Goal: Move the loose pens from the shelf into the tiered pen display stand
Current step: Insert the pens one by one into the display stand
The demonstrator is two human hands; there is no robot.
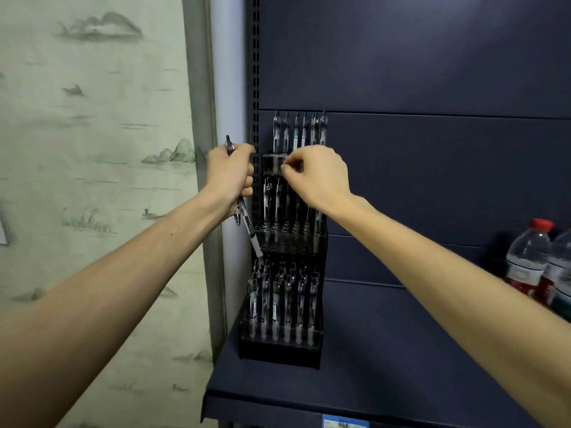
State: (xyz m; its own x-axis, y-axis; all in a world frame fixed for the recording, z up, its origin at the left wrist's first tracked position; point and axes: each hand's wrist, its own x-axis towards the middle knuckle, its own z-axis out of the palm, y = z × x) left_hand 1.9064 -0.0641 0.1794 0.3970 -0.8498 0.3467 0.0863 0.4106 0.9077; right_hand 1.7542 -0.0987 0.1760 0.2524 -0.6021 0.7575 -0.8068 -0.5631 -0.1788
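The left hand (231,174) is gripping loose pens (244,217) beside the tiered stand (282,350) on the shelf (386,366), while the right hand (315,177) is pinching something unclear at its top tier.

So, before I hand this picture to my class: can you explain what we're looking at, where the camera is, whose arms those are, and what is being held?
There is no machine here. A person wears a camera on the head, so this single view looks forward and down along their own two bare arms.

On a dark blue shelf stands a black tiered pen display stand, three steps high, with pens upright in its rows.

The left hand grips a small bunch of loose pens, tips pointing down towards the stand. The right hand is at the stand's upper tiers with fingers curled; whether it pinches a pen cannot be told.

At the right edge are plastic water bottles. Left of the shelf is a wall printed with an ink landscape.
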